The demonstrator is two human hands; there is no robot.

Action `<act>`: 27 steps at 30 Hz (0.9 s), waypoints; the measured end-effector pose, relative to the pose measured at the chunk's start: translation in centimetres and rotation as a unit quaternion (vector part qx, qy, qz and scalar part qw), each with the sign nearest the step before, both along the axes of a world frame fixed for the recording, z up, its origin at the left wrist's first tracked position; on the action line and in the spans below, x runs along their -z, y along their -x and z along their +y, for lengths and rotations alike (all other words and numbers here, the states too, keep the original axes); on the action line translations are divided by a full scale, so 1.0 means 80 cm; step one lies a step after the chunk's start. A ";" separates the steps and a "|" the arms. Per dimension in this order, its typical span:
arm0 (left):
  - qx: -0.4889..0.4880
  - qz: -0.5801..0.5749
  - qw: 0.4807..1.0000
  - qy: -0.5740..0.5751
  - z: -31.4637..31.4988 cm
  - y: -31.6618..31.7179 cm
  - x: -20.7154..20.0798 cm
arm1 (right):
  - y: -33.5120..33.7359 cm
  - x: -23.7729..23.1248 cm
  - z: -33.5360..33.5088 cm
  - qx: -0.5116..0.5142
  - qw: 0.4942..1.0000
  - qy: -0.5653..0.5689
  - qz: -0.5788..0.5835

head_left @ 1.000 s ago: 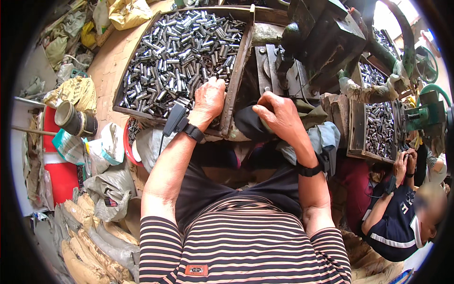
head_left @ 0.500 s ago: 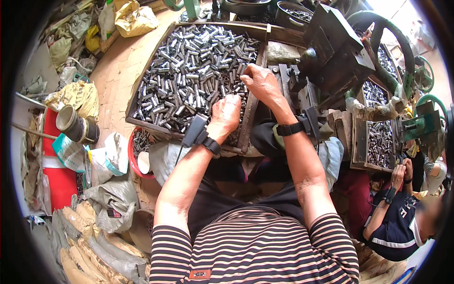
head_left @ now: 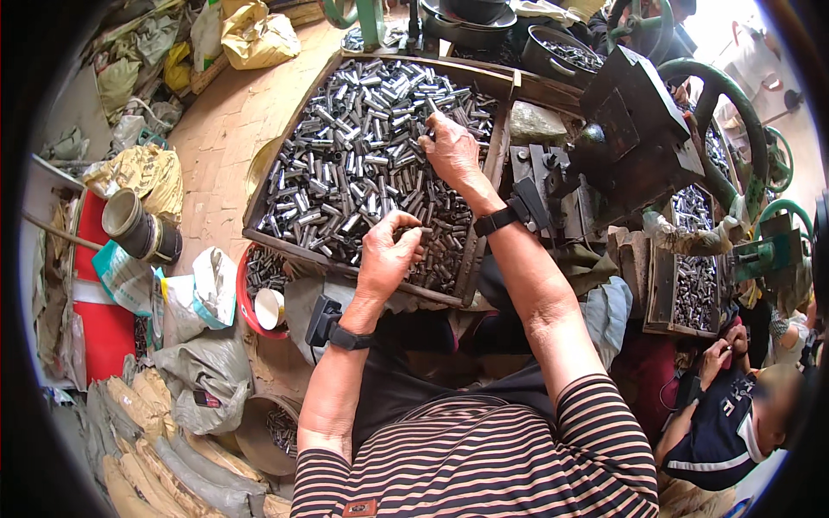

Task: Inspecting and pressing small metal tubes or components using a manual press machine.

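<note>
A shallow wooden box (head_left: pixel 252 235) in front of me holds a heap of short metal tubes (head_left: pixel 345 142), shiny toward the far left and duller near the right corner. Over the box's near side, my left hand (head_left: pixel 385 259) is closed, pinching a short metal tube (head_left: pixel 418 230) between thumb and fingers. My right hand (head_left: pixel 454 154) hovers farther in, above the right part of the heap. Its fingers are bent together; a small dark piece may be between them, but I cannot make it out. Both wrists wear black straps with small boxes.
A dark machine press (head_left: pixel 635 129) with a green handwheel (head_left: pixel 760 147) stands right of the box. A red basin (head_left: pixel 244 298) with tubes and a white cup (head_left: pixel 269 308) sits at the near left. At far right another person (head_left: pixel 725 406) works beside a second box (head_left: pixel 669 326).
My left hand has drawn back toward me and left, out of the heap, its fingers now showing a tube. My right hand has shifted left, away from the box's right wall.
</note>
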State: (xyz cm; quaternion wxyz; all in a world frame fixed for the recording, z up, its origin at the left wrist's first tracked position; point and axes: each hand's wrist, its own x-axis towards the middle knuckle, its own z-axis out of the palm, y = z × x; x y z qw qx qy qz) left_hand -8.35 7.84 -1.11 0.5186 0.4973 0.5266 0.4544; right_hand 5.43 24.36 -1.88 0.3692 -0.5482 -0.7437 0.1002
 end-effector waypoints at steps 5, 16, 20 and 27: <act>-0.020 -0.079 0.997 0.015 -0.015 0.004 -0.001 | -0.013 0.008 -0.014 -0.018 1.000 0.010 0.006; -0.035 -0.300 0.952 0.056 -0.039 -0.010 -0.002 | -0.093 -0.037 -0.184 -0.153 0.865 0.300 0.372; 0.008 -0.325 0.943 0.066 -0.057 -0.042 -0.011 | -0.118 -0.046 -0.232 -0.180 0.846 0.287 0.413; 0.107 -0.367 0.921 0.073 -0.075 -0.100 -0.033 | -0.179 -0.104 -0.279 -0.114 0.919 0.262 0.272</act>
